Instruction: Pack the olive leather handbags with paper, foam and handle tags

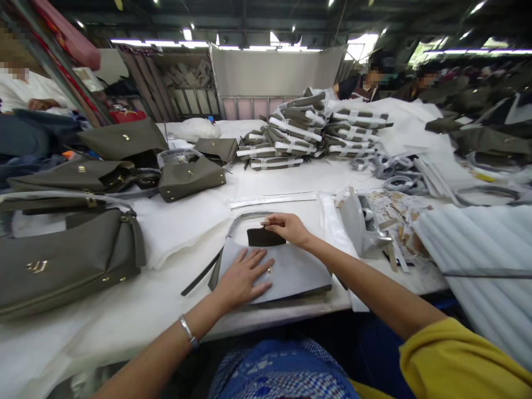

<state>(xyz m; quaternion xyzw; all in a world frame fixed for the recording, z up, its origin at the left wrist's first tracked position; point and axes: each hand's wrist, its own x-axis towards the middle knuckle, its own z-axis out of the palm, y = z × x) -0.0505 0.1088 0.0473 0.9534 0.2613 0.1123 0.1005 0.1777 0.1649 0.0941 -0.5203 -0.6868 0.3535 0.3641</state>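
A handbag [299, 271] lies on the white-covered table in front of me, its front under a pale grey sheet. My left hand [243, 277] rests flat on that sheet with the fingers spread, beside a small gold-coloured fitting [269, 271]. At the bag's upper edge a dark flap [261, 237] stands up. My right hand [286, 228] pinches a small piece near the top of this flap; what it is I cannot make out. The wrapped handle [243, 221] arches behind the flap. A dark strap [201, 272] sticks out to the left.
Olive handbags [75, 260] stand on the left. Stacked bags with white-wrapped parts [297, 133] fill the back. To the right are a tape dispenser [359, 224], paper scraps [403, 221] and white foam sheets [477, 238]. Other people [366, 83] are farther back.
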